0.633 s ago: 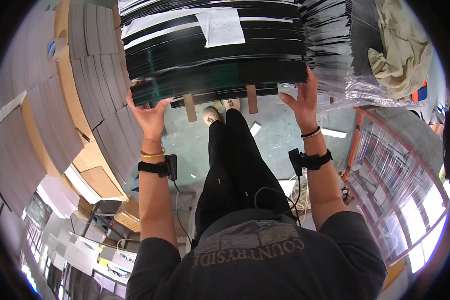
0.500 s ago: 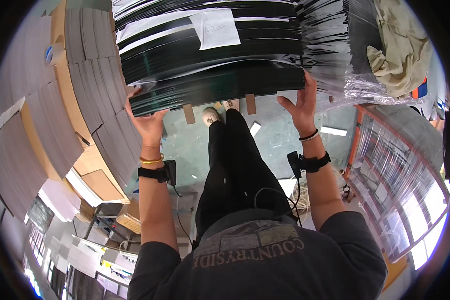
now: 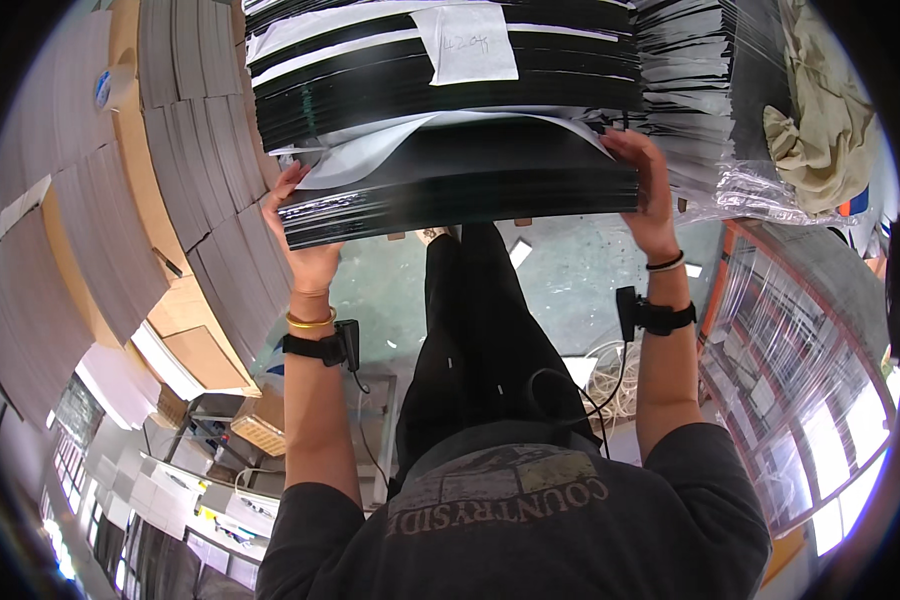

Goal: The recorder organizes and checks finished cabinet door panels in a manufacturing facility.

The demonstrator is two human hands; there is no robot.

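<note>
We are gripping a black bundle (image 3: 460, 202) by both ends, in front of a tall black stack (image 3: 370, 95).

Our left hand (image 3: 310, 266) is wrapping the bundle's left end, fingers closing around it; our right hand (image 3: 656, 205) is gripping the right end, fingers bending over its far corner, though we are not making out the thumb clearly. The bundle is sitting on our side of the stack, its left end slanting a little nearer to us, and we cannot tell what is bearing it from below. A white sheet (image 3: 362, 155) is curling between bundle and stack. A white label (image 3: 470, 50) is lying against the stack, a paler pile (image 3: 685, 75) is standing just right of it, and a beige cloth (image 3: 825, 145) is draping farther right.
</note>
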